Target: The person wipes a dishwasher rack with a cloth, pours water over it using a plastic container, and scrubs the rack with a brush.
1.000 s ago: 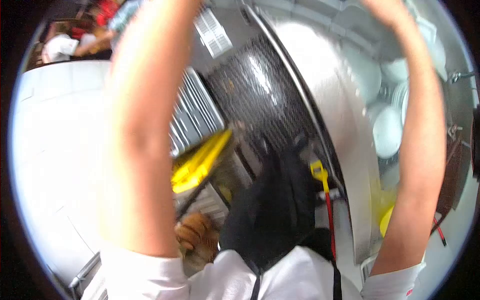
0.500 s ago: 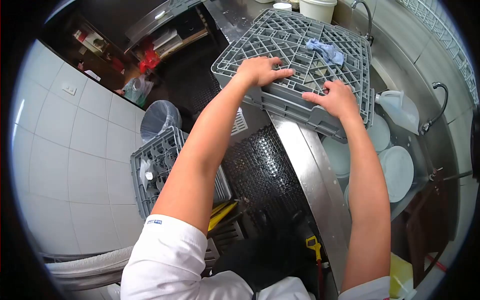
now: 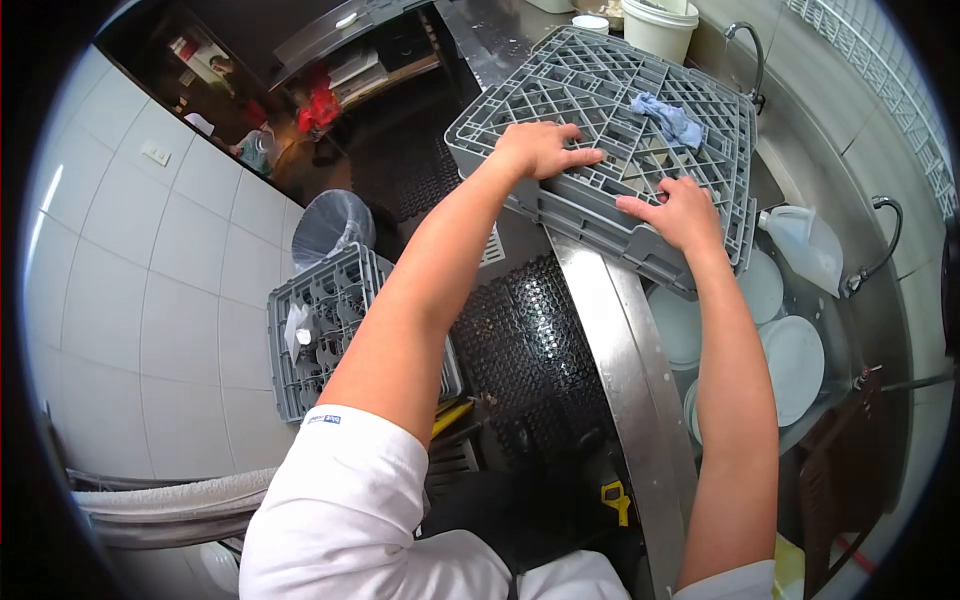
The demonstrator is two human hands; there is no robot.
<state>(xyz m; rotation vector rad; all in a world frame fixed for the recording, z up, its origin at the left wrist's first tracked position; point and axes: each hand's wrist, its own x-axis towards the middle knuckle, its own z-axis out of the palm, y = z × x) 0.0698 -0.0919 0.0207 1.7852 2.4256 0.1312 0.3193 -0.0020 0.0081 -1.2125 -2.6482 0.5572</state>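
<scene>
A grey plastic dishwasher rack [image 3: 590, 85] sits at the sink edge, its open lattice facing up. My left hand [image 3: 545, 150] holds the near left part of the lattice, thumb pointing right and some fingertips hidden. Close to the near right edge, my right hand [image 3: 682, 212] grips the same rack with bent fingers, its thumb stretched left. A crumpled blue cloth [image 3: 670, 120] lies on the lattice beyond my right hand. Below and right of the rack, white plates [image 3: 795, 365] lie in the steel sink [image 3: 735, 420], beside a translucent plastic jug [image 3: 805, 245].
Another grey rack [image 3: 290, 385] stands low at left, near a lined bin [image 3: 333, 228]. Two taps [image 3: 742, 30] rise along the right wall. A white bucket [image 3: 660, 30] stands behind the rack. Black perforated matting [image 3: 525, 330] covers the floor. A person [image 3: 240, 140] is partly visible in the far doorway.
The view has shifted slightly, so the rack and both hands appear lower and further right. Both hands keep nearly the same places on the rack.
</scene>
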